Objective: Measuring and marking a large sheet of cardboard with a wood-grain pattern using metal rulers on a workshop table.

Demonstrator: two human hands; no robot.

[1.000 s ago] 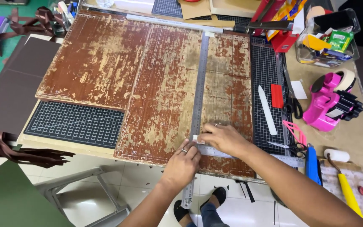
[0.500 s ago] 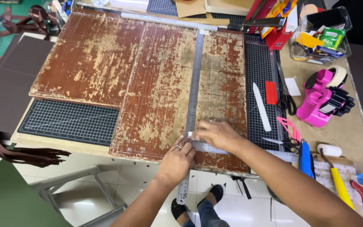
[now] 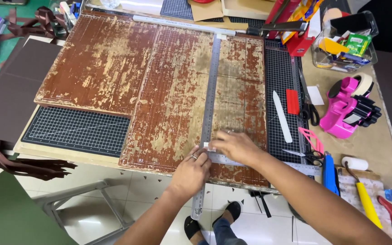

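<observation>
Both hands have stayed at the worktop's near edge over the last second; only the view has drifted. The left hand [image 3: 190, 171] presses flat, its grip empty, on the long steel ruler [image 3: 208, 113], fingertips meeting the right hand [image 3: 234, 147], whose narrow grip pinches a small white piece [image 3: 210, 146] on a shorter crosswise ruler [image 3: 268, 164]. A pink tape dispenser [image 3: 343, 109] sits by the right edge, and a clear box [image 3: 341, 47] of colourful packets at the far right corner.
</observation>
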